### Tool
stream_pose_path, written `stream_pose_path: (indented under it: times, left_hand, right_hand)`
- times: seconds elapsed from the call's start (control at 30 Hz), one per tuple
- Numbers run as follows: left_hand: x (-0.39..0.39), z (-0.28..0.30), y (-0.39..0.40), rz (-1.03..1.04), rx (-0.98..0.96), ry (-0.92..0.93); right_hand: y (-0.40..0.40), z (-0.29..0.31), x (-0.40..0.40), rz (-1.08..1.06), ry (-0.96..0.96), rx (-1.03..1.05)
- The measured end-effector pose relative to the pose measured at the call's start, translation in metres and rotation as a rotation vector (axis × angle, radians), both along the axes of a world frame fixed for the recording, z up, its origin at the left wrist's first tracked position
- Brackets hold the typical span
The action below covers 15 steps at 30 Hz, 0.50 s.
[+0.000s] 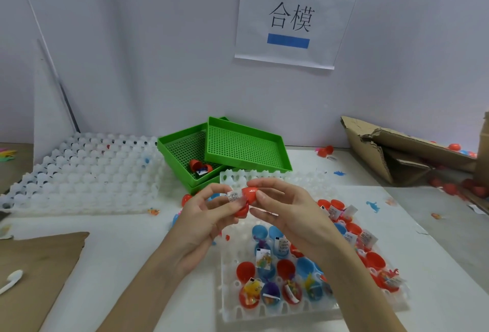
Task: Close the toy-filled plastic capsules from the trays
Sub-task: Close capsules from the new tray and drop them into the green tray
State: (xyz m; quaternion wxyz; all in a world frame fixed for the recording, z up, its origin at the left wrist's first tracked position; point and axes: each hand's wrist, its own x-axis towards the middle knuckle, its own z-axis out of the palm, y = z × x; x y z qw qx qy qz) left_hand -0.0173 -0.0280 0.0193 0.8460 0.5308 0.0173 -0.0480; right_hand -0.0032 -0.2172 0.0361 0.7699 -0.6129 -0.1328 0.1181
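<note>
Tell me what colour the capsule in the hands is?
Red capsule, seen best in the head view.

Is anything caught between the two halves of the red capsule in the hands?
Yes: a white paper label sticks out at the open seam of the red plastic capsule, near the left hand fingertips.

capsules (pixel 267 273): red, blue | trays (pixel 246 146): green, perforated | egg tray (pixel 79 173): translucent white

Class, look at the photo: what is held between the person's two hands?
In the head view, a red capsule with a small paper label sits between the left hand and right hand.
</note>
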Motion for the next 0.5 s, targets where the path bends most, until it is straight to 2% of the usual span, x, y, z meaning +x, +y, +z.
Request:
stream_pose_path:
  times: [0.23,0.4,0.5]
  left_hand:
    - [-0.001,-0.003,0.001,0.201,0.488,-0.207]
    - [-0.002,-0.002,-0.001,0.208,0.541,-0.42]
    - [-0.002,-0.002,0.0,0.202,0.535,-0.421]
  right_hand:
    - [0.011,-0.003,-0.005,-0.185,-0.158,-0.177]
    - [0.013,-0.003,-0.009,-0.244,-0.179,-0.175]
    - [0.014,-0.002,-0.01,-0.253,-0.167,-0.149]
